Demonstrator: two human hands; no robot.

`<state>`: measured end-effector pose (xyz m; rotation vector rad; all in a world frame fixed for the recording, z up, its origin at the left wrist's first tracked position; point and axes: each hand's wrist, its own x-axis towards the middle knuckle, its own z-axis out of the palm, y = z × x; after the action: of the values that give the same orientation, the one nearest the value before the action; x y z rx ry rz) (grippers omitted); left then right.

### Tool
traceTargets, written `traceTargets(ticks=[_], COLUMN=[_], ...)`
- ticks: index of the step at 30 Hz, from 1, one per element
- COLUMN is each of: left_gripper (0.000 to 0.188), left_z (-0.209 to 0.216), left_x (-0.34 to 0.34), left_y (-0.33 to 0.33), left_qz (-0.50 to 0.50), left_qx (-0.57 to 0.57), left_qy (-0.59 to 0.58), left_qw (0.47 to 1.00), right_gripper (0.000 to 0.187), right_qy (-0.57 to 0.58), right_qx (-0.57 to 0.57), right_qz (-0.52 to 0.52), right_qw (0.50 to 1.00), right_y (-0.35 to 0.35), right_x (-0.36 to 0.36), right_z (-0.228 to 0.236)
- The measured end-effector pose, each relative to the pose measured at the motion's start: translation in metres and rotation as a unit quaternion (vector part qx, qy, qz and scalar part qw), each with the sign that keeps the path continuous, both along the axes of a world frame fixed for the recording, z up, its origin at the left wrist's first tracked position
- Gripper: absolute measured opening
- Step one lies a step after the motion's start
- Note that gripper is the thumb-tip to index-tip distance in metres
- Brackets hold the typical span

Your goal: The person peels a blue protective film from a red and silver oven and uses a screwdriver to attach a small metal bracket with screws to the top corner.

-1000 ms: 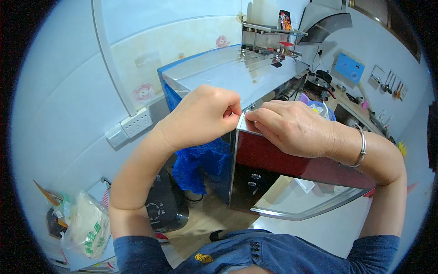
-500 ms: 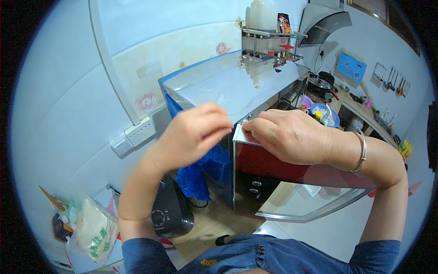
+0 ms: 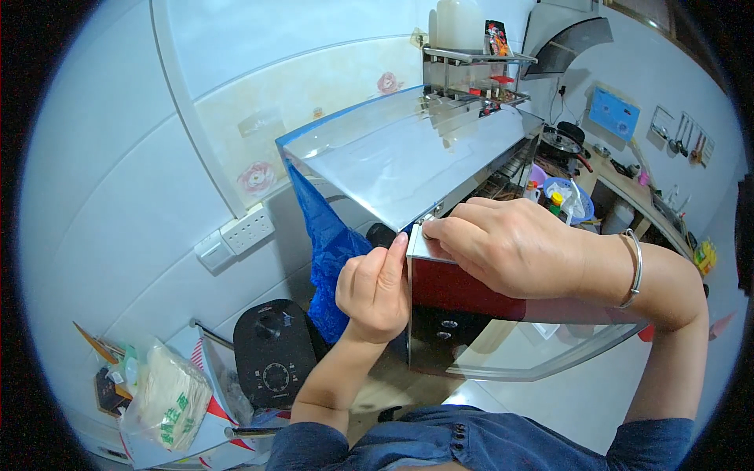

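Note:
A cabinet with a shiny metal top (image 3: 377, 169) has its dark red and glass door (image 3: 463, 279) swung open towards me. My left hand (image 3: 373, 294) is closed at the door's top left corner, fingers curled and a fingertip pressed on its side edge. Over the door's white top edge (image 3: 422, 243), my right hand (image 3: 503, 243) is closed in a pinch beside the metal hinge (image 3: 432, 213). Whatever lies between the right fingertips is hidden. Blue plastic film (image 3: 318, 251) hangs off the cabinet's left side.
A black appliance with dials (image 3: 275, 353) stands at lower left, near a clear bag of pale contents (image 3: 169, 400). A wall socket strip (image 3: 247, 228) is left of the cabinet. Back right are a blue basket (image 3: 581, 208), a pan (image 3: 559, 141) and a metal rack (image 3: 475, 59).
My left hand has come down and right, from in the air above the corner to the door's edge. My right hand stays at the top edge.

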<state>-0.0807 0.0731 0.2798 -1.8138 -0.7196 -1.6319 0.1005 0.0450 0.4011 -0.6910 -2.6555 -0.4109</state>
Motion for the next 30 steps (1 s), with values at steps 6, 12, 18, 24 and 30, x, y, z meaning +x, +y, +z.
traceTargets(ticks=[6, 12, 18, 24, 30], left_gripper=[0.033, 0.028, 0.028, 0.029, 0.032], left_z=[0.0011, 0.0043, -0.0004, 0.0, 0.0016], left_x=[0.0068, 0.0068, 0.009, 0.01, 0.0091], left_y=[-0.007, -0.0057, -0.0075, -0.0079, -0.0118], left_qz=[0.027, 0.016, 0.029, 0.031, 0.052], left_qx=[-0.033, -0.026, -0.025, -0.019, -0.039], left_qy=[-0.011, -0.019, -0.025, -0.02, 0.005], left_qw=[0.999, 0.999, 0.999, 0.999, 0.998], right_gripper=[0.013, 0.014, 0.014, 0.014, 0.014], right_qy=[0.001, 0.006, -0.003, -0.002, 0.0], right_qx=[-0.003, 0.01, -0.002, 0.004, -0.003], right_qz=[-0.003, 0.002, -0.003, -0.004, 0.0], right_qw=[1.0, 1.0, 1.0, 1.0, 1.0], right_y=[0.0014, 0.001, 0.0, -0.0012, 0.0006], right_x=[0.001, 0.0007, 0.0012, 0.0009, 0.0005], right_z=[-0.0013, -0.0011, -0.0003, 0.0001, 0.0004])
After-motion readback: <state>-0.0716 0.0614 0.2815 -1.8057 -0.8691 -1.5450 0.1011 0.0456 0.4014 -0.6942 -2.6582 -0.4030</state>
